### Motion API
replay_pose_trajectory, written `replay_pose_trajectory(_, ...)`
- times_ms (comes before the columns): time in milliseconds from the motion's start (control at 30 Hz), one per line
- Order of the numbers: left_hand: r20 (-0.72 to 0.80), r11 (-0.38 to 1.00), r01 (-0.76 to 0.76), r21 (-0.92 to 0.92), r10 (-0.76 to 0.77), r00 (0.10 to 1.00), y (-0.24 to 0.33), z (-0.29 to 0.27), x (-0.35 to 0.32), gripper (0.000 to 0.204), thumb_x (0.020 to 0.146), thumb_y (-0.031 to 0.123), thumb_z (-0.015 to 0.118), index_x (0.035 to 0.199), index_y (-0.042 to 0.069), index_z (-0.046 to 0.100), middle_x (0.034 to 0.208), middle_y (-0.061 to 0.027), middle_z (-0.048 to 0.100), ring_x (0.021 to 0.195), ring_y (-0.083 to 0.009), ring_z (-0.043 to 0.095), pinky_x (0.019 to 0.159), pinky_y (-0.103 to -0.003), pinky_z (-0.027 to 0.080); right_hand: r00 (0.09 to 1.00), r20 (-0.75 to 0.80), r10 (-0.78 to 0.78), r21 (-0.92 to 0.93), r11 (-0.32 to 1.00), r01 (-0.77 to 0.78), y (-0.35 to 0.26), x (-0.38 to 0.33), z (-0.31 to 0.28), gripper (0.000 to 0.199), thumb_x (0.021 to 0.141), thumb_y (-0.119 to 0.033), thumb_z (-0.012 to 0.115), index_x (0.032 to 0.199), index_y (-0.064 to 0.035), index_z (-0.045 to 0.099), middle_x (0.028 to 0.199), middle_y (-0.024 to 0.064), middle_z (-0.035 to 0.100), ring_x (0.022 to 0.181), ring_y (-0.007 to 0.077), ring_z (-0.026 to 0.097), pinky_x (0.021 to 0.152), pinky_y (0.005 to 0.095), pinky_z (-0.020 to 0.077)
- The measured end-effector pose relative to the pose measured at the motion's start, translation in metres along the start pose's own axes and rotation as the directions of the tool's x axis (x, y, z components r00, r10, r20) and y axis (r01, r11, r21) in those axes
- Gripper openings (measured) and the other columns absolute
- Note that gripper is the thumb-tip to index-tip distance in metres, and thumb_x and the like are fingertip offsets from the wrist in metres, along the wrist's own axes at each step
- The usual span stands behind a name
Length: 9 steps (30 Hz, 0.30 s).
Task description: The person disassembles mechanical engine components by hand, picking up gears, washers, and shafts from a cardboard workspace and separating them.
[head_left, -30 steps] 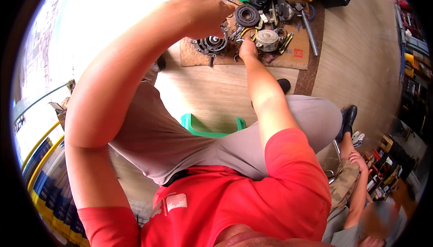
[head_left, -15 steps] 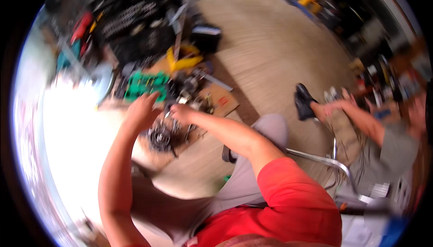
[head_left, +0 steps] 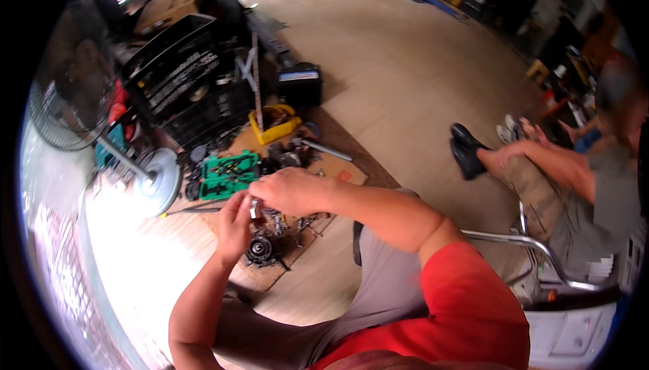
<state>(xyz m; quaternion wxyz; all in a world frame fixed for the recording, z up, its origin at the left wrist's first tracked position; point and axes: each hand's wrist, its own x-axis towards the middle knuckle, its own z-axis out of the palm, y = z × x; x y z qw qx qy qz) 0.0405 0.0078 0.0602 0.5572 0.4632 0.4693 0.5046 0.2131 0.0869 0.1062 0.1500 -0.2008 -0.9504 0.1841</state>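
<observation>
My left hand (head_left: pixel 234 229) and my right hand (head_left: pixel 289 191) meet over the cardboard on the floor, fingers closed around a small shiny metal part (head_left: pixel 255 210). Its exact kind is too small to tell. Just below them lies a dark round mechanical part (head_left: pixel 259 249) with a ring-shaped face. Small metal pieces (head_left: pixel 305 226) are scattered beside it, partly beneath my right forearm. Beyond my hands an open green tool case (head_left: pixel 228 175) holds dark tools in its slots.
A yellow tray (head_left: pixel 276 125), a black battery-like box (head_left: pixel 299 84) and a black crate (head_left: pixel 177 76) stand beyond the tool case. At left is a standing fan with a round base (head_left: pixel 157 184). On the right a person (head_left: pixel 571 180) sits near a bent metal tube (head_left: pixel 541 248).
My hands have come together and are now around a shiny metal part. My view has shifted, bringing the fan into fuller sight on the left.
</observation>
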Motion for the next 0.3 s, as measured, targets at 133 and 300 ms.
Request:
replay_pose_trajectory(133, 0.014, 0.996, -0.088, -0.015, 0.088, 0.996, -0.007, -0.008, 0.012, 0.029, 0.101, 0.028, 0.042, 0.095, 0.003, 0.055, 0.076, -0.0017, 0.056, 0.064, -0.0101, 0.053, 0.06, -0.026, 0.047, 1.0, 0.004, -0.021, -0.06, 0.998, 0.021, -0.002, 0.013, -0.016, 0.011, 0.085, -0.013, 0.053, 0.088, -0.0032, 0.054, 0.085, 0.0158, 0.064, 0.081, 0.0332, 0.065, 0.068, 0.0442, 0.0514)
replay_pose_trajectory(300, -0.052, 0.984, -0.177, -0.012, 0.176, 0.983, -0.009, -0.008, 0.026, 0.031, 0.102, 0.029, 0.041, 0.086, 0.004, 0.052, 0.07, -0.0032, 0.055, 0.059, -0.0117, 0.054, 0.056, -0.027, 0.046, 0.999, -0.046, 0.01, -0.074, 0.997, -0.013, 0.001, 0.019, -0.018, 0.011, 0.086, -0.014, 0.053, 0.088, -0.0036, 0.054, 0.085, 0.0153, 0.064, 0.081, 0.0329, 0.065, 0.068, 0.0439, 0.0516)
